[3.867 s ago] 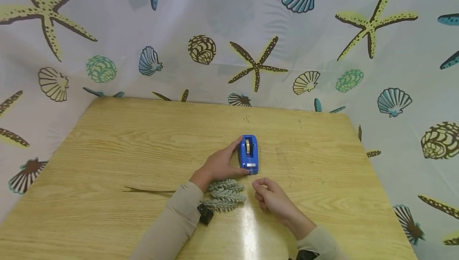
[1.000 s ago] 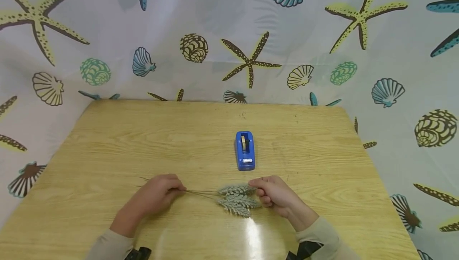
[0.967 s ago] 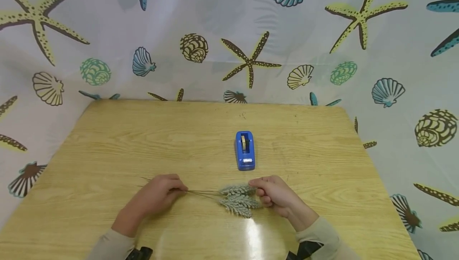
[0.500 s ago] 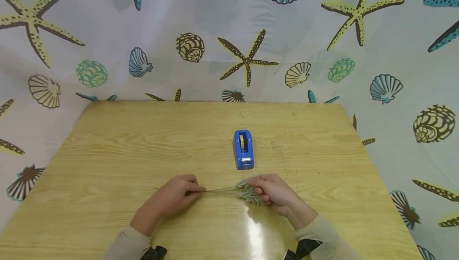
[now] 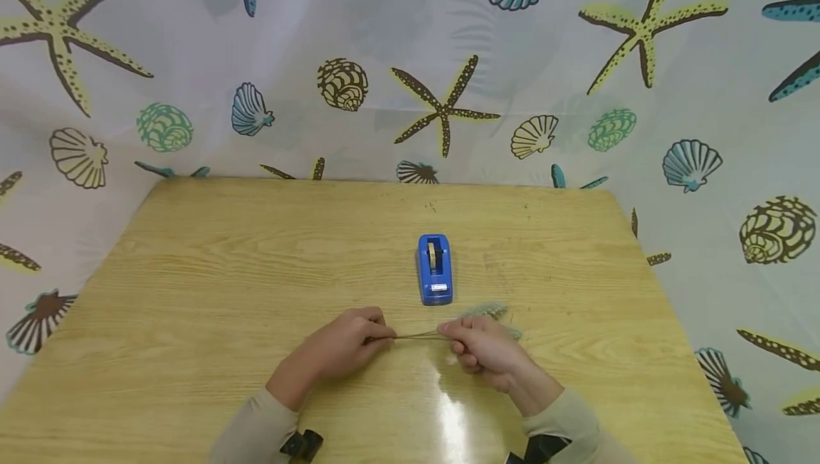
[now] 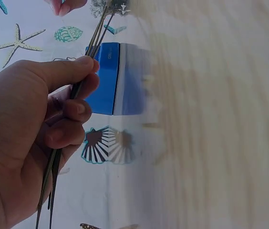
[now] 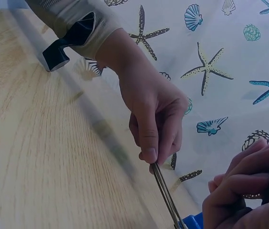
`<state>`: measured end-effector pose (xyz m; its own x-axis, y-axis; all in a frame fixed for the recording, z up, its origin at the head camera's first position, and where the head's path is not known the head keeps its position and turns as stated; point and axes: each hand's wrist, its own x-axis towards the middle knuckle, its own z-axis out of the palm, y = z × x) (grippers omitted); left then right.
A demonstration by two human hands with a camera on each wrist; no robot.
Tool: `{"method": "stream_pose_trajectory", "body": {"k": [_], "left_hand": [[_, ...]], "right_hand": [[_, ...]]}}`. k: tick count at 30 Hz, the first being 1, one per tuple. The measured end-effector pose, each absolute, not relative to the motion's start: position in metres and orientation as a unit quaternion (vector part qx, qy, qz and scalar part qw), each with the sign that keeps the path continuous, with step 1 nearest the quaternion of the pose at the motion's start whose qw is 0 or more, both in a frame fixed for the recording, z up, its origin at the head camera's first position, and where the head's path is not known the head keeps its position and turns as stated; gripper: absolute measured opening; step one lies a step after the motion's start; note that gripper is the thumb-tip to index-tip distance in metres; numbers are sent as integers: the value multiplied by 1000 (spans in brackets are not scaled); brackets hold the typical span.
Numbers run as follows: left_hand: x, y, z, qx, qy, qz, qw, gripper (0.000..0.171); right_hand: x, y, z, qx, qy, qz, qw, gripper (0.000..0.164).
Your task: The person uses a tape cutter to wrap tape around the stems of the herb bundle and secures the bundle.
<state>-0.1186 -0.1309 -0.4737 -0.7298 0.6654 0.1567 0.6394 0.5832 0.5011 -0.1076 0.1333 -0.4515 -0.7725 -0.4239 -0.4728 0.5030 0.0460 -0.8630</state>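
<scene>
My left hand (image 5: 349, 343) pinches thin brown stems between thumb and fingers; in the left wrist view the stems (image 6: 96, 36) run up through the fingers and trail below the palm. They belong to grey-green sprigs (image 5: 490, 309), whose fluffy heads lie past my right hand (image 5: 490, 354), partly hidden behind it. That hand has its fingers curled and thumb against index finger, its fingertips overlapping the stems in the head view. I cannot tell whether it pinches anything. Beyond both hands stands a blue tape dispenser (image 5: 435, 277), touched by neither.
The wooden table (image 5: 256, 250) spreads around the hands, with bare wood on both sides. A white cloth (image 5: 288, 44) printed with starfish and shells hangs along its back and sides. Black camera mounts (image 5: 301, 444) sit on the wrists over light sleeves.
My left hand has let go of the dispenser, gripped the stems and slid them rightward, so the sprig heads passed beyond my right hand, which stays nearly in place with curled fingers.
</scene>
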Motion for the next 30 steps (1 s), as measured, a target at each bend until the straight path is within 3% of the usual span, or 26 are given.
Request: {"method": "stream_pose_trajectory", "body": {"k": [3,9,21,30], "left_hand": [[-121,-124,-476,371,885,280,33,16],[-124,-109,-476,368,884,285,48,18],[-127,-86,-478,384,887,255,33,18],[-132,-77,-476,368,893,259,29,19]], "right_hand": [[-106,131,-453,35,634,-695,337,18],[-105,126,-453,44,623,-704,338,15],[-97,127,-462,60,660,-680,314,20],[-97,124,-461,62,691,-670,264,29]]}}
